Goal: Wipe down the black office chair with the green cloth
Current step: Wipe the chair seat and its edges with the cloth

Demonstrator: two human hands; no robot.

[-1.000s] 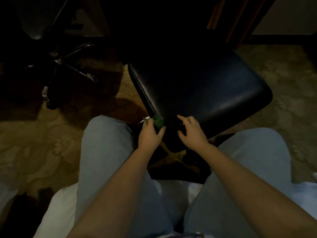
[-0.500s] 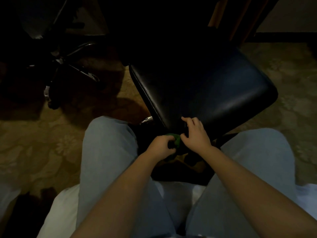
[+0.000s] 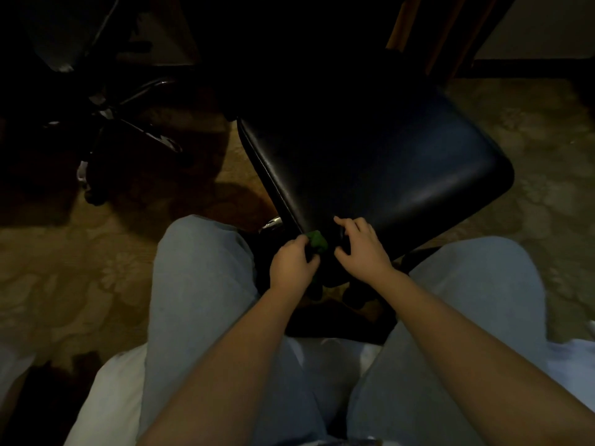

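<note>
The left hand (image 3: 293,263) pinches the bunched green cloth (image 3: 317,240) right against the near corner of the black chair (image 3: 386,162), low on the seat's edge. Just beside it, the right hand (image 3: 362,247) curls its fingers over that corner, apparently gripping it in the dim light.

Both bare forearms are stretched forward and are brought close together at the hands. The left hand (image 3: 294,263) is curled with its knuckles up, and the green cloth (image 3: 317,241) is gripped between its fingers and thumb. The right hand (image 3: 362,249) is held just beside it, its bent fingers laid over the near corner of the black office chair (image 3: 386,172) and its thumb tucked against the edge below.
</note>
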